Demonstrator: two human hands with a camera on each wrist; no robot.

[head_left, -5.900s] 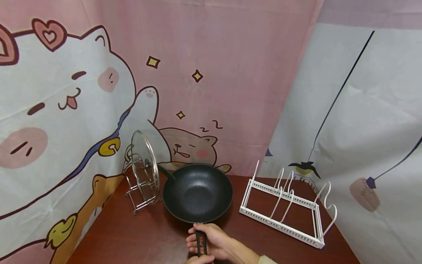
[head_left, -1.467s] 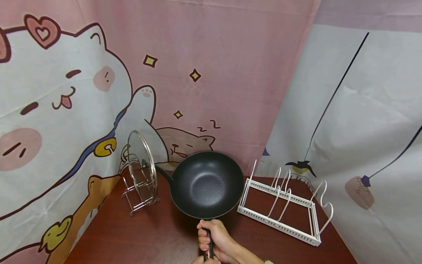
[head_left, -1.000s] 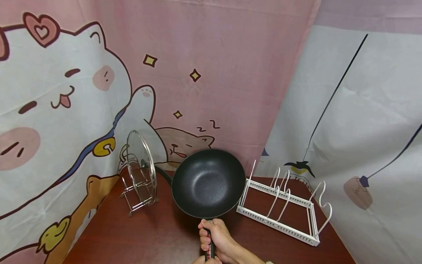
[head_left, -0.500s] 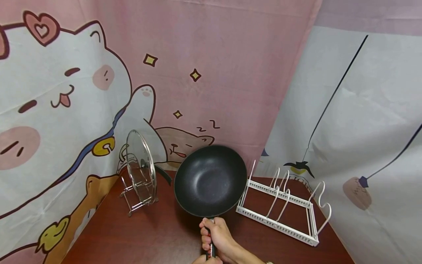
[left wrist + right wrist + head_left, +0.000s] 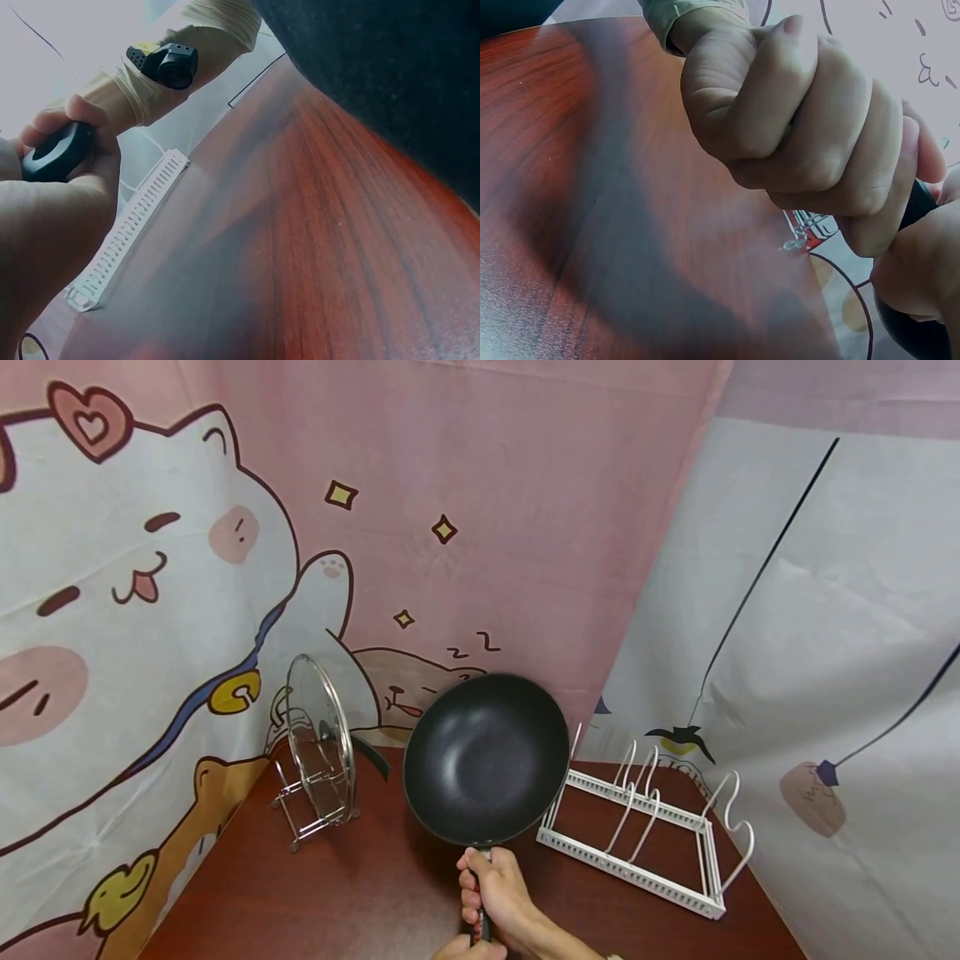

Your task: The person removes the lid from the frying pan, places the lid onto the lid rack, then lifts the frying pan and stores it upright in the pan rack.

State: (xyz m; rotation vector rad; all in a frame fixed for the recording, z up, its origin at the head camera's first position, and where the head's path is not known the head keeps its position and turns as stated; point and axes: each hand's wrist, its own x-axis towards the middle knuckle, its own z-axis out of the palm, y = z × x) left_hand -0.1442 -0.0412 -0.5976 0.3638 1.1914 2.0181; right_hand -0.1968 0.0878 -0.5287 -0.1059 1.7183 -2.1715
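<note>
A black wok (image 5: 487, 768) is tilted up toward me, its bottom end over the red-brown table in the head view. My right hand (image 5: 497, 889) grips its handle close below the rim, fingers curled round it. Lower down, at the view's bottom edge, my left hand (image 5: 471, 950) holds the end of the same handle. The left wrist view shows the black handle end (image 5: 58, 154) inside my curled left fingers. In the right wrist view, my left hand (image 5: 802, 120) is a fist with a sleeve behind it, and my right hand (image 5: 930, 255) is only partly in frame.
A glass lid (image 5: 321, 735) stands in a wire rack (image 5: 307, 814) at left, a curved black handle (image 5: 375, 758) showing behind it. A white rack with upright wire dividers (image 5: 630, 860) lies at right, overlapped by the wok's rim. Cartoon-printed curtains (image 5: 525, 527) hang behind the table.
The wok has risen, tilted up more toward me and shifted right, nearer the white rack. Both hands have kept their hold on its handle. The lid and racks have stayed in place.
</note>
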